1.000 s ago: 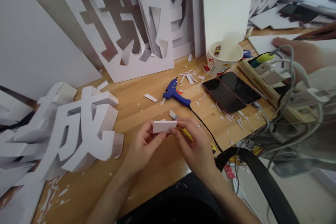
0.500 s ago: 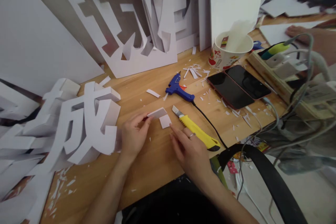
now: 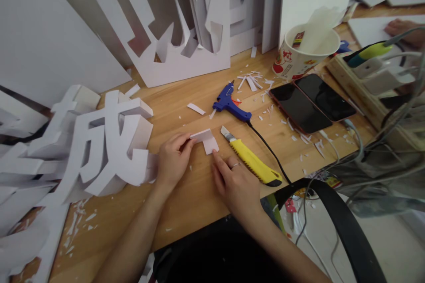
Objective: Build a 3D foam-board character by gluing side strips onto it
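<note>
My left hand is closed, its thumb and fingers pinching one end of a narrow white foam board strip that stands on edge on the wooden table. A small white foam board piece lies flat, its far edge against the strip as far as I can see. At that piece's near corner rests the index fingertip of my right hand; the other fingers lie loosely on the table. Just beyond the right hand is a yellow utility knife, blade out. Behind it lies a blue glue gun with an orange trigger.
A large white cut-out character stands at left. Cut white boards lean at the back. A paper cup, two phones, a power strip and cables are at right. Another person's hand rests on a white board.
My right fingertip has pushed the small flat piece up to the strip, closing the gap between them. My left hand keeps its pinch. The camera view has shifted slightly.
</note>
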The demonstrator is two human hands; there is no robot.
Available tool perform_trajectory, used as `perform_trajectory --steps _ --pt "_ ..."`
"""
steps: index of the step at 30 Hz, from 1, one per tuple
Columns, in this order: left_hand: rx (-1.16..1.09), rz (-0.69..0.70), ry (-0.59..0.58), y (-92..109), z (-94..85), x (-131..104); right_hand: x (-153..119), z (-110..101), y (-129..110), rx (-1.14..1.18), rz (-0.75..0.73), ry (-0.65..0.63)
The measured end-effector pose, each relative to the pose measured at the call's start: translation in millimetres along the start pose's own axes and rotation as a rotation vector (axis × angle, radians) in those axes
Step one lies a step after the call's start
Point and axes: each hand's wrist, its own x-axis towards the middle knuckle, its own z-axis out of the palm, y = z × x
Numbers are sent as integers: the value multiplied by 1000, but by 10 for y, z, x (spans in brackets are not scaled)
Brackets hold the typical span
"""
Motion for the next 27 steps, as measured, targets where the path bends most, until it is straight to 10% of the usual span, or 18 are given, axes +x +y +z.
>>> perform_trajectory --steps 27 --pt "29 63 -17 21 48 0 18 4 -7 -14 0 30"
